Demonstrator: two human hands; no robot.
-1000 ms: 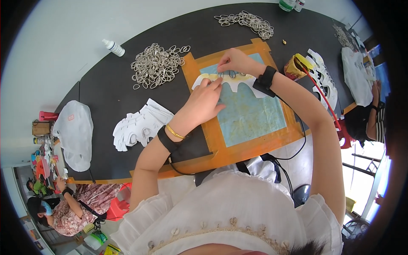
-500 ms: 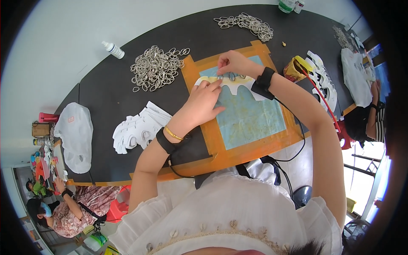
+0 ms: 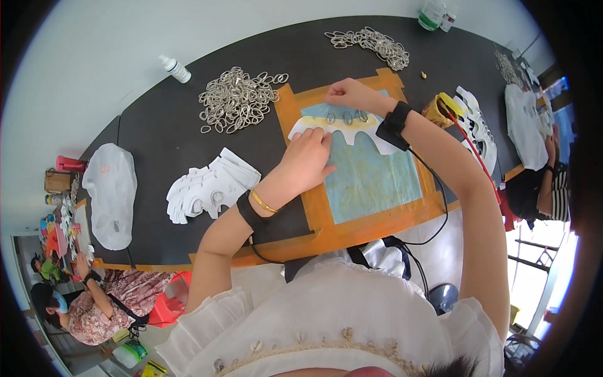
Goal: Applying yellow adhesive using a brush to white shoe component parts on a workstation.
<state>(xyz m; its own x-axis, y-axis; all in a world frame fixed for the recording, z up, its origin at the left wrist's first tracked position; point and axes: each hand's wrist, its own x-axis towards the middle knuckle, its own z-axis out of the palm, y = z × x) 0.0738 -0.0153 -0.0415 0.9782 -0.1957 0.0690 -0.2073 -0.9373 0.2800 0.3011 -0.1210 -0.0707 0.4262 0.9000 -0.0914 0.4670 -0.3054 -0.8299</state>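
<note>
While the flat left hand [image 3: 308, 164] pins the white cutout [image 3: 339, 129] at frame centre, the pinching right hand [image 3: 349, 94] seats metal rings [image 3: 344, 117]; next needs careful alignment.

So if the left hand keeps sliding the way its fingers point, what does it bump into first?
Probably the three metal rings lying on the white scalloped cutout under the left hand. The fingers point up and slightly right, toward them. Beyond those rings sits the right hand.

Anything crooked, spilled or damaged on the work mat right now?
Nothing stands out. The white scalloped piece lies flat across the blue mat, the left hand pressing its near edge and the right hand at its far edge. Three metal rings sit in a row on it. The ring heap is loose but on the table.
</note>
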